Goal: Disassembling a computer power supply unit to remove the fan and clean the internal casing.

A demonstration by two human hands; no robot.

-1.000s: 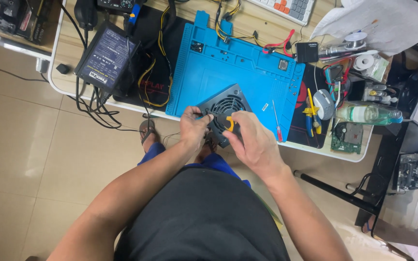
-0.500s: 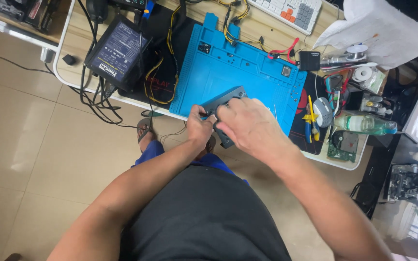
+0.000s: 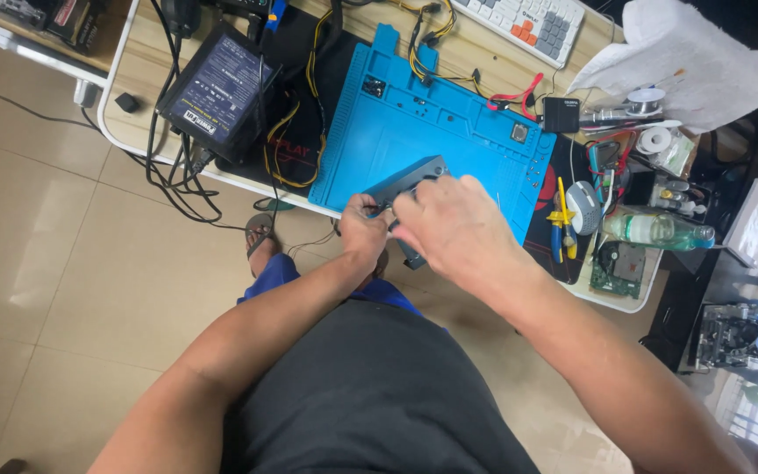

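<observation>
Bright blue mat (image 3: 432,132); on it a grey fan (image 3: 405,180). Left of the mat, black box (image 3: 217,88); right, yellow-handled pliers (image 3: 561,219).

One head-worn camera looks steeply down, close above the blue mat (image 3: 432,140) and floor

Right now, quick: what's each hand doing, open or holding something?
Left hand: closed, gripping the edge of the grey fan.
Right hand: curled over the fan; what it holds cannot be told.

Both forearms reach forward, converging. Left hand (image 3: 363,226) fingers curled in a pinch; right hand (image 3: 451,230) knuckles up, fingers bent, touching left hand's fingertips.
</observation>
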